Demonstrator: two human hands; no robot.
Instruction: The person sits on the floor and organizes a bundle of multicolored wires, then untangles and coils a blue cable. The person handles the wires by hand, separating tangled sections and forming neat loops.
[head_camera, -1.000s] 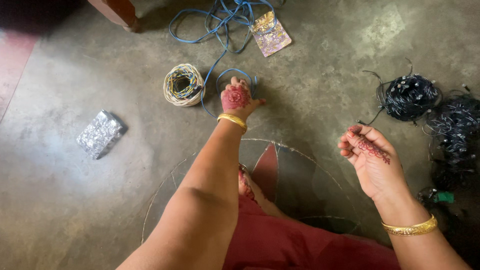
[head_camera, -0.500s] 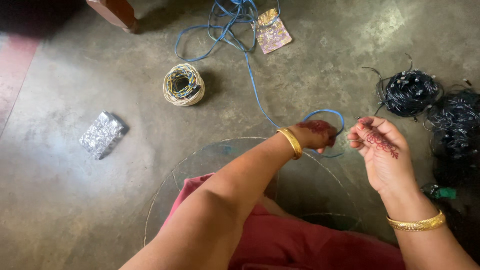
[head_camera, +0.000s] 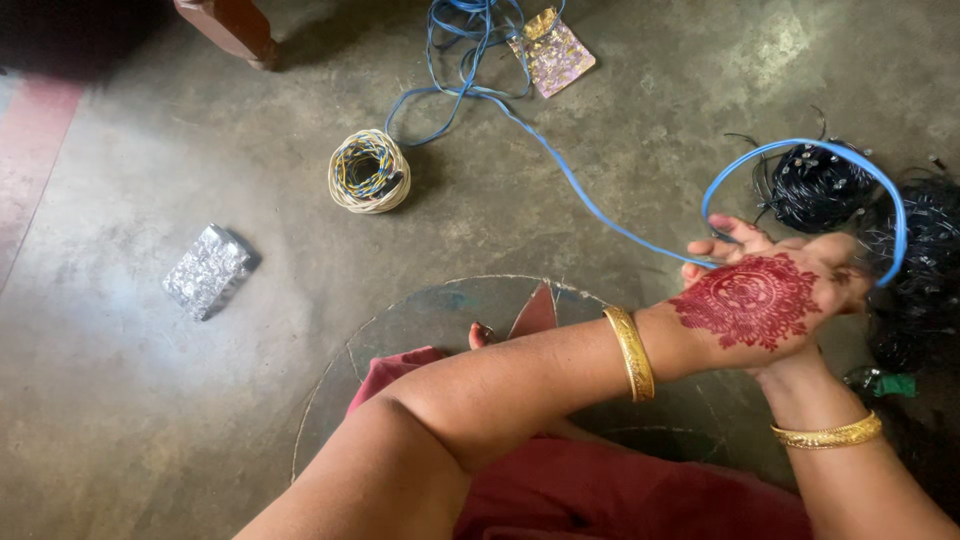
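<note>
We look down on a grey concrete floor (head_camera: 150, 420) and see the left hand (head_camera: 760, 300), its back stained with a dark red pattern, crossed over to the right side. It lies on top of the right hand (head_camera: 725, 240), of which only a few fingertips show past its upper edge — the palm is hidden. A blue cable (head_camera: 580, 190) runs from a loose tangle at the top edge of the view, across the floor, to the two hands, where it rises in a wide loop above them and comes down at the far side of the left hand. The left fingers curl shut around the cable there, though the fingertips themselves are hard to make out against the dark heap behind. Whether the right fingers pinch the cable we cannot tell.

Just beyond the hands lie bundles of black wire (head_camera: 820, 185) — the ones at the right edge are cut off and melt into shadow. A pale wire coil (head_camera: 368, 170) with coloured strands sits near the cable, a shiny pouch (head_camera: 555, 50) lies beside the tangle, and a silver foil packet (head_camera: 207, 270) rests well apart on the left. A thin wire ring (head_camera: 330, 370) circles the red cloth (head_camera: 600, 490) on the lap.
</note>
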